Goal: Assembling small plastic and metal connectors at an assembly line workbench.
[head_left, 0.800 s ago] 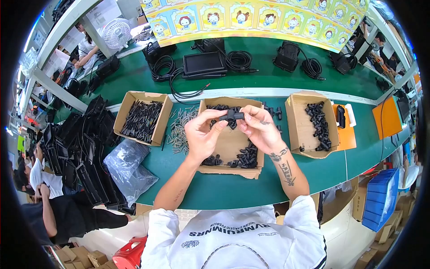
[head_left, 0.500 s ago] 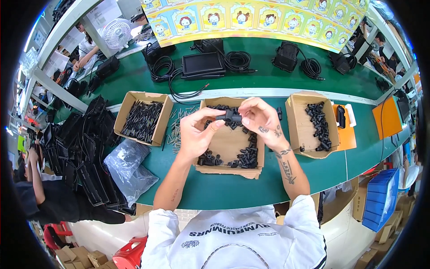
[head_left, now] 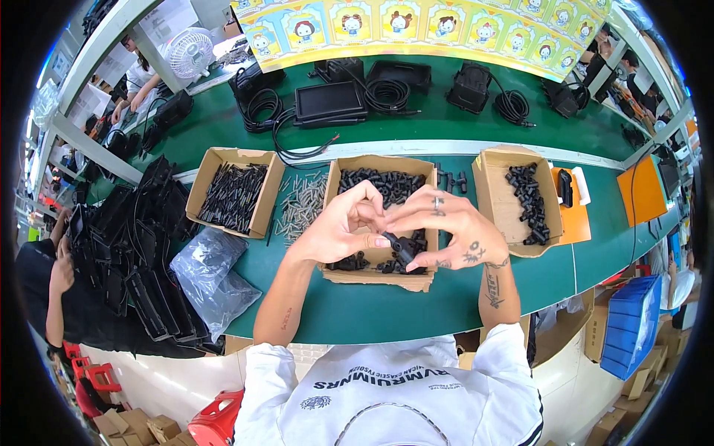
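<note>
On our far left we see a heap of black plastic housings (head_left: 119, 245), with a crumpled clear plastic bag (head_left: 212, 279) lying against it. Next comes a cardboard box (head_left: 269, 195) of slim dark rods, then a scatter of loose metal pins (head_left: 303, 202) filling the bench before the middle carton (head_left: 372, 277). Over that carton our left hand (head_left: 338, 227) is narrowed, its thumb against a black tubular fitting (head_left: 403, 250), which sits tilted between our two hands. Our right hand (head_left: 457, 227) curves over it, thumb at its lower end, and together they block part of the black pieces beneath. Farther right stand another open carton (head_left: 494, 193) with black fittings, an orange sheet (head_left: 573, 232) beside it, and a blue crate (head_left: 632, 320).
</note>
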Demonstrator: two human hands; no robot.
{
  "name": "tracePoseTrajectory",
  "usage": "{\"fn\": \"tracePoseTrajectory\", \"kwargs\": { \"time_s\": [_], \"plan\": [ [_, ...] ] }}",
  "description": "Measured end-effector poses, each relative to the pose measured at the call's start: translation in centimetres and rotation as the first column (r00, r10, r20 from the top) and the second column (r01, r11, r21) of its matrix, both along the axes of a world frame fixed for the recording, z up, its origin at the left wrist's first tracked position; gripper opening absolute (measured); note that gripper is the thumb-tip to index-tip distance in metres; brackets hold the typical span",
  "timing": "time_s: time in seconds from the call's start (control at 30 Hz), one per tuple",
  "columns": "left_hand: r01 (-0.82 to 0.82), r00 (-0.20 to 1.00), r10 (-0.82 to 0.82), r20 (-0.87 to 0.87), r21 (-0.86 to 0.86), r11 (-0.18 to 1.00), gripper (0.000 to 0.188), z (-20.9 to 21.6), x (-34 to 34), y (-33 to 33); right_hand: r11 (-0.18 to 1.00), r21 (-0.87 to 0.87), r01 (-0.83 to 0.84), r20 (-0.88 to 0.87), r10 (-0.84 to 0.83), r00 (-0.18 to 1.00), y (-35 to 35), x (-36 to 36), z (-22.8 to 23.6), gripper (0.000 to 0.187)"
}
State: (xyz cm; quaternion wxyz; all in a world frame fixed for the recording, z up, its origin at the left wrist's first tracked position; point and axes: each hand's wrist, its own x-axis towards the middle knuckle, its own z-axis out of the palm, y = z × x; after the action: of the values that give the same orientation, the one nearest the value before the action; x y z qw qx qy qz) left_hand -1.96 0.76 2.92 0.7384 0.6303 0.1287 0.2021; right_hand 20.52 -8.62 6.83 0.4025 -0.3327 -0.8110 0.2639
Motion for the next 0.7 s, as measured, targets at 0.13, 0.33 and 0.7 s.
{"fn": "tracePoseTrajectory", "kwargs": {
  "time_s": [0.13,0.33,0.7],
  "plan": [
    [0.079,0.997,-0.08,-0.006,-0.052,0.995,0.044,-0.6,0.9,-0.4,0.999,-0.049,-0.018,0.011,0.018,1.0,-1.0,0.0,-0.7,0.062],
    [-0.056,0.994,0.075,-0.084,0.211,0.976,0.029,-2.6,2.2,-0.8,0.96,-0.07,0.272,0.184,-0.255,0.949,-2.3,3.3,-0.9,0.061],
    [0.252,0.941,-0.032,-0.338,0.631,0.734,0.035,-3.0,2.2,-0.9,0.857,0.155,0.492,0.625,-0.471,0.622,9.3,15.1,-7.0,0.049]
  ]
}}
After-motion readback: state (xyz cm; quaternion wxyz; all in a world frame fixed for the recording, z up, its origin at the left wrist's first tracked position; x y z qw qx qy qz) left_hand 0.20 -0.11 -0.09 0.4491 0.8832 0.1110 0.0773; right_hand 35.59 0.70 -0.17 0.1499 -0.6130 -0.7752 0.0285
